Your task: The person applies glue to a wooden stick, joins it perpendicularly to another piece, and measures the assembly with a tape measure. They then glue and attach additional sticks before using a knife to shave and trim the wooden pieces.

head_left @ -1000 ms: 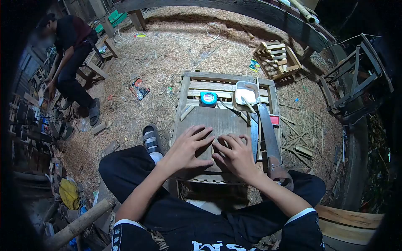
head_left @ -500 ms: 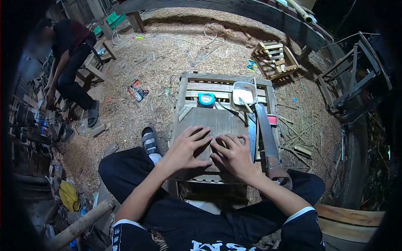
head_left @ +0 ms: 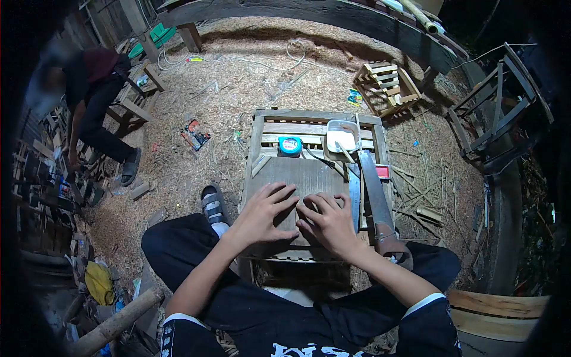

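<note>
A flat wooden board (head_left: 291, 172) lies on a slatted wooden crate (head_left: 260, 128) between my knees. Over its near half, my left hand (head_left: 262, 215) has its fingers spread and I see nothing in it. Close beside it, my right hand (head_left: 329, 221) is bent at the knuckles with fingers apart; what its fingertips touch is partly hidden. Beyond the board sit a blue tape measure (head_left: 289, 146) with a black strap and a white tub (head_left: 342, 138) with a stick in it. Right of my right hand are a metal ruler (head_left: 354, 190) and a handsaw (head_left: 375, 190).
A small red-and-white box (head_left: 382, 172) is beside the saw. A slatted crate (head_left: 388, 89) lies tilted on the shavings-covered ground, near a wooden frame (head_left: 499, 113). Another person (head_left: 98, 101) bends down at the left. A pole (head_left: 119, 318) juts in at lower left.
Both hands keep nearly the same pose over the board. The view has shifted slightly. At the left, the other person has bent lower, with the arm reaching further down.
</note>
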A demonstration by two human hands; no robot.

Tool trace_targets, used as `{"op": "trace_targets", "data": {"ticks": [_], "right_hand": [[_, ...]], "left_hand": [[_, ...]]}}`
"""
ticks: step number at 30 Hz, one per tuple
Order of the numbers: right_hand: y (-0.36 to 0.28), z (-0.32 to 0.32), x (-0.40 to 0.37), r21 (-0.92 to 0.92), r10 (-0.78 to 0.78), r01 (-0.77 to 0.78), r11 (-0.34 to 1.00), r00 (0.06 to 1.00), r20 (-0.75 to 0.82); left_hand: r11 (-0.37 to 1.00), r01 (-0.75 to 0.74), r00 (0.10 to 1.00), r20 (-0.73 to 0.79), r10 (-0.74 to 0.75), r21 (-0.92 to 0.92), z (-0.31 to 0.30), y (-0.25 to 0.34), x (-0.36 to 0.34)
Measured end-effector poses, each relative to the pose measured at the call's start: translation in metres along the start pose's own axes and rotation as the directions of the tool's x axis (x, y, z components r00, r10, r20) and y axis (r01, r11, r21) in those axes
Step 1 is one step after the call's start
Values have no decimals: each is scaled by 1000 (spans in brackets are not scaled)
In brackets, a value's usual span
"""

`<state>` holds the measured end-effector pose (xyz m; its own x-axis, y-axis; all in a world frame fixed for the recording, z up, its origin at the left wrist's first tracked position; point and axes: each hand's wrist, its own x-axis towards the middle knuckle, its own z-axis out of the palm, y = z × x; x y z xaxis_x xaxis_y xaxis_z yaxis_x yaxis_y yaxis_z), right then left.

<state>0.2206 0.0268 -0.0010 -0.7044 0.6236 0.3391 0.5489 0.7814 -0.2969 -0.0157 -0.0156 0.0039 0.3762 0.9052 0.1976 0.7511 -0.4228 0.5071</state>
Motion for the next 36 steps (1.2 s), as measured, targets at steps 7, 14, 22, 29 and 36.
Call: {"op": "trace_targets", "data": {"ticks": [7, 14, 22, 29, 36], "right_hand": [[0, -4, -1, 23, 11, -11, 1000, 1000, 3], [8, -5, -2, 85, -5, 5, 996, 1000, 5], [17, -21, -4, 149, 23, -19, 989, 999, -24], [26, -41, -9, 73, 44, -38, 997, 996, -73], [47, -51, -19, -112, 132, -144, 983, 985, -109]], "left_hand": [[1000, 15, 1000, -12, -15, 25, 0, 9, 0], [1000, 29, 999, 43, -29, -8, -9, 9, 0], [995, 18, 997, -76, -26, -99, 0, -6, -5], [984, 6, 972, -229, -47, -176, -8, -2, 6], [990, -108, 971, -223, 84, -93, 2, 15, 33]]}}
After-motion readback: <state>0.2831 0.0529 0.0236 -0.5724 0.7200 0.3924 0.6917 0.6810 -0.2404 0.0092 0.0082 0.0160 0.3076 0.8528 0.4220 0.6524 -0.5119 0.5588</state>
